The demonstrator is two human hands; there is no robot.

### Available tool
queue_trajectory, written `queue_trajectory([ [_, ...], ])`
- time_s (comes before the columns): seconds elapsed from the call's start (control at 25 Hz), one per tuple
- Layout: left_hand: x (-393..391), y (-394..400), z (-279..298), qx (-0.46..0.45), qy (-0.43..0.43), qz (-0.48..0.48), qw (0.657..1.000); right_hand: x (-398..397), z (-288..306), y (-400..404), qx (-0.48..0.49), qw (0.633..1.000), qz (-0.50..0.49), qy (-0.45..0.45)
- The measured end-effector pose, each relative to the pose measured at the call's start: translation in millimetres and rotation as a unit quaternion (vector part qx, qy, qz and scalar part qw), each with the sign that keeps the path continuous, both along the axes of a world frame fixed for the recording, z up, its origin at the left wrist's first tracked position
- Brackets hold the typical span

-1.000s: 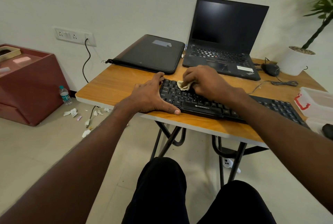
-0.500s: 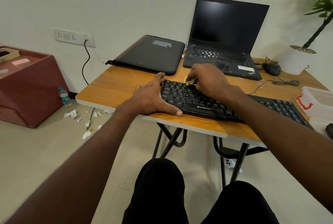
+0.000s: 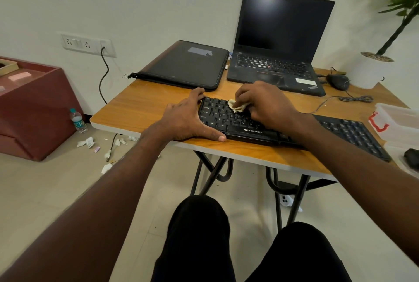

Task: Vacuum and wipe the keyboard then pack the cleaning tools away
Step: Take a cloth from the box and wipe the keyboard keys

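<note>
Your wooden folding table (image 3: 145,109) carries a black keyboard (image 3: 254,126), open black laptop (image 3: 275,55), black zippered sleeve (image 3: 186,64), wired mouse (image 3: 338,81), clear plastic box (image 3: 399,124).

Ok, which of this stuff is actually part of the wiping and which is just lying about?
In use: black Zebronics keyboard; small cream wipe gripped by right hand; left hand bracing the keyboard's end.
Lying about: open black laptop; black zipped sleeve; black wired mouse; clear plastic box with red latch.
</note>
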State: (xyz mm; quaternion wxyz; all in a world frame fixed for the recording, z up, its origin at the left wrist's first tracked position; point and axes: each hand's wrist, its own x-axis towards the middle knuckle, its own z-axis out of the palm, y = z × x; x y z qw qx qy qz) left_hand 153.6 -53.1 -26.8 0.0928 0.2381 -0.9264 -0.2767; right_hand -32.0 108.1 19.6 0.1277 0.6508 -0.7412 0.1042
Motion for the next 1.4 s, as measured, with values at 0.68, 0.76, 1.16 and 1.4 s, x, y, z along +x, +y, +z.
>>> queue_trajectory([
  [0.68, 0, -4, -3, 0.019, 0.005, -0.008, 1.000, -12, -4, 3, -0.083, 0.988, -0.111, -0.064],
  [0.76, 3, -1, 0, 0.016, 0.010, 0.000, 1.000, -6, -7, -13, -0.090, 0.988, -0.112, -0.058],
  [1.16, 2, 0, -1, 0.011, 0.015, -0.003, 1.000, -41, 5, 33, -0.001, 0.989, -0.144, -0.006],
  [1.4, 3, 0, 0, 0.012, 0.012, 0.001, 1.000, -5, -9, -1, -0.052, 0.997, -0.045, -0.032],
])
